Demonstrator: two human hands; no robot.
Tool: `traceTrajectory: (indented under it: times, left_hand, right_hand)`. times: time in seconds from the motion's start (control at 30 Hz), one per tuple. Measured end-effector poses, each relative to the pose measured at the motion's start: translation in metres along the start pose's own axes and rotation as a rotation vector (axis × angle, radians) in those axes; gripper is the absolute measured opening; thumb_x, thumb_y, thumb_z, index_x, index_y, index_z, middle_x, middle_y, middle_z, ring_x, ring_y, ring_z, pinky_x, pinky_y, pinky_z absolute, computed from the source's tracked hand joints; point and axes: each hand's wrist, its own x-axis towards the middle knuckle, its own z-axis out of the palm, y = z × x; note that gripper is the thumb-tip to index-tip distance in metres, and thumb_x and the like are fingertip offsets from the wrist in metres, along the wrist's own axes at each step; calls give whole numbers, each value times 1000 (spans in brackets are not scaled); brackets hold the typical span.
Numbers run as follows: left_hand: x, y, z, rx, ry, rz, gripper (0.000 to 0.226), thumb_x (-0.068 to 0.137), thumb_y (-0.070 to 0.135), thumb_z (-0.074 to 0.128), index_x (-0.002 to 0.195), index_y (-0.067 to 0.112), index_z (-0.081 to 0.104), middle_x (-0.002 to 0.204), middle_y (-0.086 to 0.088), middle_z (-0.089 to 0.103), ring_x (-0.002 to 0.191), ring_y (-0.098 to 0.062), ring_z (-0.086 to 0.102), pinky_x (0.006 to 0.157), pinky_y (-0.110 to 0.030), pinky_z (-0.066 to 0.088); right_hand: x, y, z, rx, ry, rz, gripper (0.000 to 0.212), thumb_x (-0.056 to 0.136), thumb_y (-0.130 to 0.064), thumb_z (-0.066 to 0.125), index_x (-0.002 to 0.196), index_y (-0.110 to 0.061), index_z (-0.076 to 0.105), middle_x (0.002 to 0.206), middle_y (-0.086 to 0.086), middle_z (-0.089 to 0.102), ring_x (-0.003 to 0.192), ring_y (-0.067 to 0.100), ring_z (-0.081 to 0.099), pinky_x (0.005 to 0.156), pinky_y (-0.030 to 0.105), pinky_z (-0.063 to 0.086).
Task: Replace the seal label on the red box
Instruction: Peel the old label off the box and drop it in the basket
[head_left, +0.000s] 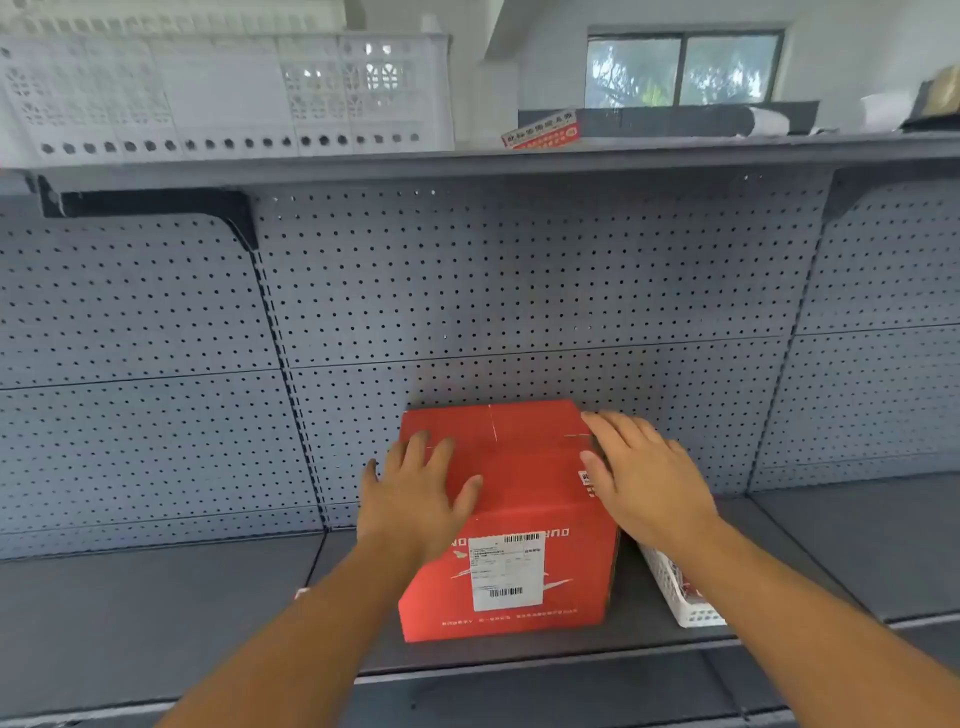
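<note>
- A grey shelf (156, 613) runs across the near part of the scene, backed by a grey perforated panel (519, 291)
- On an upper shelf (467, 161), far left, stands a white slotted crate (223, 93); to its right lies a small red packet (540, 130) with printed text
- The red box (524, 483) stands on the lower shelf, centre, its far side close to the panel; a white shipping label (506, 571) with barcodes is on its near face
- The left hand (421, 493) lies flat and unclenched on the top left of the box, fingers spread, grasping nothing
- The right hand (644, 473) rests spread on the top right edge, partly covering a small white seal label (586, 483), gripping nothing
- A white basket (675, 592) sits just right of the box, partly hidden by the right forearm
</note>
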Motion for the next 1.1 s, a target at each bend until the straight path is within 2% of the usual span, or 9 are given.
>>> traceTrajectory:
  times: [0.27, 0.4, 0.5, 0.6, 0.73, 0.9, 1.1]
  left_hand:
    - [16, -5, 41, -14, 39, -103, 76, 88, 80, 18, 149, 38, 37, 159, 7, 37, 150, -23, 26, 119, -58, 25]
    - [16, -7, 50, -40, 86, -124, 75, 88, 80, 24, 145, 36, 48, 155, 10, 46, 148, -20, 31, 117, -56, 31]
    - [16, -6, 52, -49, 101, -136, 73, 89, 77, 30, 145, 35, 50, 159, 10, 44, 151, -16, 29, 115, -55, 34]
    - [16, -5, 54, -52, 71, -154, 72, 90, 75, 31, 147, 35, 47, 161, 11, 42, 153, -14, 26, 111, -54, 39]
    - [15, -5, 57, -56, 90, -165, 69, 90, 72, 33, 146, 34, 49, 159, 11, 45, 152, -14, 29, 106, -55, 44]
    - [15, -7, 61, -58, 105, -160, 67, 91, 71, 34, 144, 34, 52, 156, 10, 49, 150, -15, 34, 103, -57, 48]
    - [16, -7, 62, -65, 123, -146, 67, 91, 70, 34, 142, 31, 55, 153, 8, 53, 147, -18, 38, 102, -57, 49]
  right_hand:
    - [12, 43, 40, 125, -61, -53, 55, 102, -54, 27, 151, -29, 39, 150, -8, 50, 134, 17, 47, 103, 45, 45]
    - [18, 58, 49, 199, -95, -145, 55, 102, -54, 28, 150, -30, 42, 149, -12, 48, 134, 12, 43, 105, 39, 42]
    - [16, 67, 55, 228, -132, -261, 53, 102, -55, 34, 147, -29, 47, 147, -13, 49, 134, 8, 42, 102, 34, 42]
    - [12, 74, 61, 265, -184, -361, 52, 99, -58, 45, 141, -30, 53, 140, -14, 52, 131, 8, 44, 107, 37, 42]
    - [11, 77, 68, 287, -118, -423, 46, 93, -55, 61, 128, -25, 64, 129, -10, 59, 123, 12, 51, 102, 40, 46]
    - [12, 76, 70, 291, -74, -446, 37, 93, -51, 64, 114, -22, 71, 116, -9, 65, 112, 14, 55, 95, 39, 49]
    - [21, 78, 60, 283, -115, -463, 36, 90, -56, 64, 107, -27, 75, 108, -15, 68, 104, 12, 59, 91, 37, 50]
